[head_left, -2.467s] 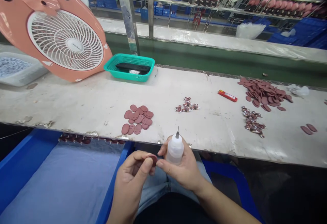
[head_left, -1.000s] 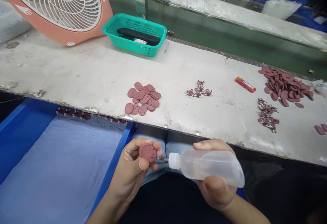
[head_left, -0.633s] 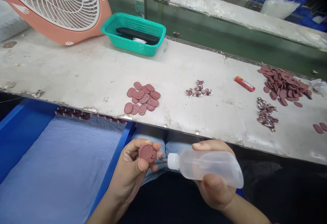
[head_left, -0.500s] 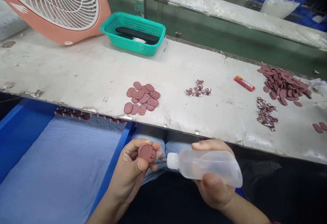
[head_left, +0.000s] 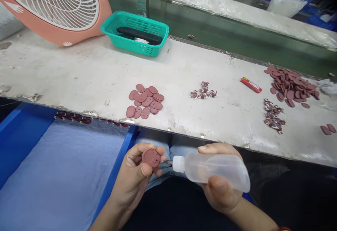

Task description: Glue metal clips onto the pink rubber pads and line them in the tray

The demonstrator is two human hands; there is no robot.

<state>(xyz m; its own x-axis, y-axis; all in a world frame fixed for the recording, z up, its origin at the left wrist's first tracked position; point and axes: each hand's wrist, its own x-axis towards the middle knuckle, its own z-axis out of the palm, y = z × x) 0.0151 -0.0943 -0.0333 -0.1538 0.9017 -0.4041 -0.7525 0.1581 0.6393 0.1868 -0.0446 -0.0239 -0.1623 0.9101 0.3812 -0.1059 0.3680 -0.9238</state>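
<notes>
- My right hand (head_left: 223,196) is wrapping round the bottle (head_left: 218,169), thumb on the near side, probably to steady and squeeze it.
- The bottle is lying nearly level over my lap, its long axis running left to right, its needle (head_left: 168,162) pointing left.
- My left hand (head_left: 133,173) is pinching a disc (head_left: 150,156) by its edges, apparently to leave the face free; the disc is sitting just off the needle's end, and I cannot tell whether they are touching.
- The disc's recessed face is turning toward me, its holed end pointing right, at the bottle; its long axis is seemingly running the same way.
- On the counter (head_left: 181,59) beyond, loose discs (head_left: 146,99) are lying heaped, likely for easy reach.
- Small parts (head_left: 204,90) are resting to their right.
- Farther back, a basket (head_left: 139,47) is standing beside a fan (head_left: 79,34).
</notes>
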